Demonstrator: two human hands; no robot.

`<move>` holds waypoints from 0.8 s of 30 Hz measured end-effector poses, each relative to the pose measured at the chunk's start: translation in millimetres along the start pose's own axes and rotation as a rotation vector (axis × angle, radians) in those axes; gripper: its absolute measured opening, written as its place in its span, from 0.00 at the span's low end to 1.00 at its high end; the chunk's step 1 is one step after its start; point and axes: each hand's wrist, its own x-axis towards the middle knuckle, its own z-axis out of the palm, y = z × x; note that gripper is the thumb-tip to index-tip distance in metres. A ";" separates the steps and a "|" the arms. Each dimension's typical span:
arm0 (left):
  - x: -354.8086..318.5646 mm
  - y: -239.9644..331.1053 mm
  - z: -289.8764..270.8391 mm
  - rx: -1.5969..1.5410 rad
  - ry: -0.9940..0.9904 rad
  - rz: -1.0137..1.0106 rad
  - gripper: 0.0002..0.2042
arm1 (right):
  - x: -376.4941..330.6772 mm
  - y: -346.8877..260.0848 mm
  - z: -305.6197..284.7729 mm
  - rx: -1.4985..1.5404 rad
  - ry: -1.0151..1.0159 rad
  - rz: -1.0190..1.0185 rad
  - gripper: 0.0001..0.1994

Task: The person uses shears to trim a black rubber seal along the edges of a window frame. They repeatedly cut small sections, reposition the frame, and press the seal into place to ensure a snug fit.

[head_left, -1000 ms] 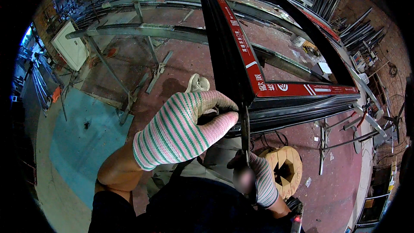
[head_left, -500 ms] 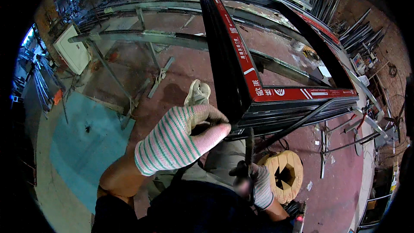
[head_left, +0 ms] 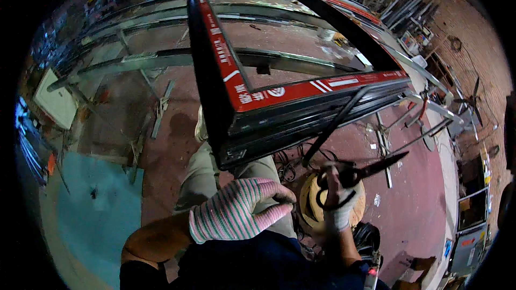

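Observation:
My left hand (head_left: 242,209), in a white glove with green and pink stripes, is held before my lap below the frames' near corner, clear of them. Its thumb and fingers curl together; anything between them is hidden. Scissors (head_left: 352,177) with dark loop handles are in my gloved right hand (head_left: 338,198), blades pointing right. A stack of black rectangular frames (head_left: 317,113) with red printed film (head_left: 220,48) on top lies in front of me. A black strap (head_left: 336,126) wraps its near side, and its loose end hangs down close to the scissors.
Long metal rails (head_left: 156,59) on legs support the stack. Below my right hand sits a yellowish spool (head_left: 309,198), with black cables (head_left: 287,166) near it. A teal patch (head_left: 97,204) marks the floor at left. Metal bars (head_left: 403,11) lean against the brick wall.
My left hand has come away from the frames' corner toward my lap. My right hand has risen, and the scissors now point right instead of up. The view has shifted right.

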 end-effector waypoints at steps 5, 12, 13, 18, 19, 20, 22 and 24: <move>8.2 1.0 1.0 0.234 0.083 0.012 0.12 | 24.9 10.6 32.2 -0.121 -0.005 -0.363 0.13; -44.9 -57.8 6.3 0.275 0.185 -0.185 0.10 | 11.4 24.9 34.0 -0.098 -0.066 -0.344 0.09; -53.3 -61.5 5.9 0.233 0.221 -0.226 0.10 | 5.1 17.4 32.0 -0.081 -0.143 -0.263 0.10; -13.2 -14.9 6.0 0.241 0.182 0.152 0.11 | -16.5 -5.7 25.1 0.460 -0.301 -0.101 0.15; 1.2 -5.2 6.5 0.327 0.163 0.259 0.13 | -17.0 -5.6 16.7 0.481 -0.317 -0.081 0.16; 16.0 2.5 7.6 0.406 0.148 0.370 0.16 | -18.0 -19.9 10.5 0.435 -0.406 -0.040 0.18; 44.3 13.9 13.3 0.497 0.088 0.492 0.20 | -26.1 -29.2 2.4 0.368 -0.280 -0.035 0.20; 71.5 27.2 22.7 0.544 0.029 0.538 0.22 | -33.0 -44.6 -5.1 0.295 -0.195 -0.090 0.21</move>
